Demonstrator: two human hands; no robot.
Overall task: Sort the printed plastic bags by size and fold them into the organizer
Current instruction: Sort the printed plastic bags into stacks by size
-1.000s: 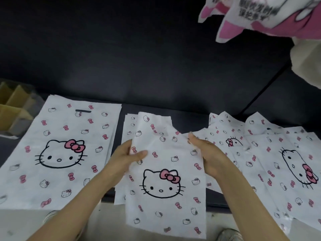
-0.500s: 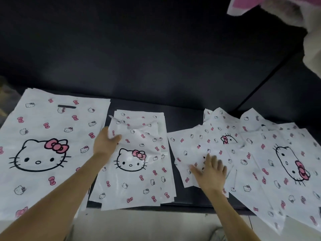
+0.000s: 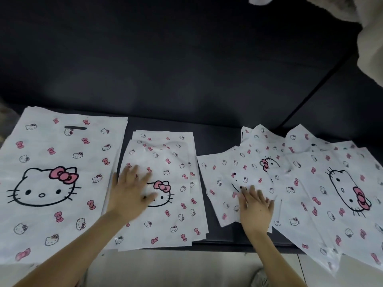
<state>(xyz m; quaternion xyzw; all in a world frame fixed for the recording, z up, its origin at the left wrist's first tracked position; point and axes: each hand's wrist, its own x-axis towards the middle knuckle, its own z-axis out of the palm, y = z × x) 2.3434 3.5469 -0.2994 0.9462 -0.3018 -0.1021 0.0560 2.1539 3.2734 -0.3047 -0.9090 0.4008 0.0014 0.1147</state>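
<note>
On the left of the dark tabletop [image 3: 215, 141] we see a stack of large white plastic bags [image 3: 51, 172] printed with a cat face and pink bows, lying flat with the handle slot at the far end. Just right of it sits a stack of medium bags [image 3: 176, 214] with the same print. Our left hand [image 3: 130, 195] rests flat on its top bag, fingers straight and spread apart. Further right, our right hand [image 3: 256, 208] lies flat on a small printed bag [image 3: 223, 179], fingers straight and close together. That bag lies at the left edge of a loose, overlapping heap of mixed-size printed bags [image 3: 331, 183] that runs out to the right. A pale cloth [image 3: 369, 48] shows at the far right corner.
</note>
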